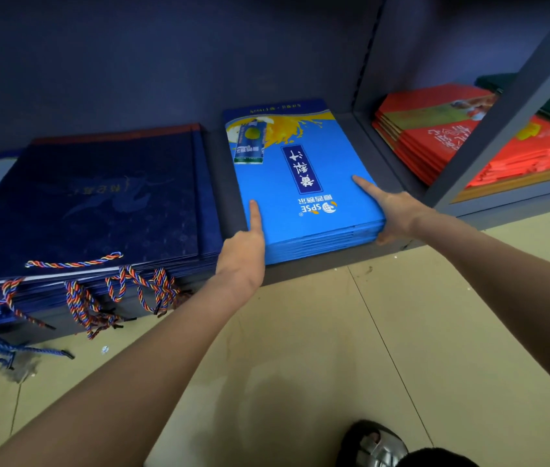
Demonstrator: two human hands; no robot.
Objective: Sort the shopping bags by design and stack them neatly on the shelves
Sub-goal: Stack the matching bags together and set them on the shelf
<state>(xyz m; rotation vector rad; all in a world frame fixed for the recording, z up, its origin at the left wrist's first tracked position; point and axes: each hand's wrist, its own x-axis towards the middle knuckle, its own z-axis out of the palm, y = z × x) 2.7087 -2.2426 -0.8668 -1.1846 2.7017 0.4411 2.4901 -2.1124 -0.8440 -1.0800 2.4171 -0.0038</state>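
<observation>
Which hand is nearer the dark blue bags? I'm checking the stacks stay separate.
Left. The left hand grips the bright blue bags' left front corner, beside the dark blue bags. The right hand is at their far, right corner.

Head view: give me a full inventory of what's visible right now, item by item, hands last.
Bright blue bags: one stack, blue with yellow splash print, middle of the low shelf.
Navy bags: one stack, dark blue, left of the bright blue stack, apart from it.
Rope handles: several, red-blue-yellow twist, hanging off the navy stack's front.
Red bags: one stack, red, next bay to the right.
Shelf: one, dark grey-blue, low, just above the floor.
Floor: beige tiles.
Shoe: one, dark, bottom edge.
Left hand: at the bright blue stack's left front corner, index finger on top.
Right hand: at its right front corner, index finger on top.
</observation>
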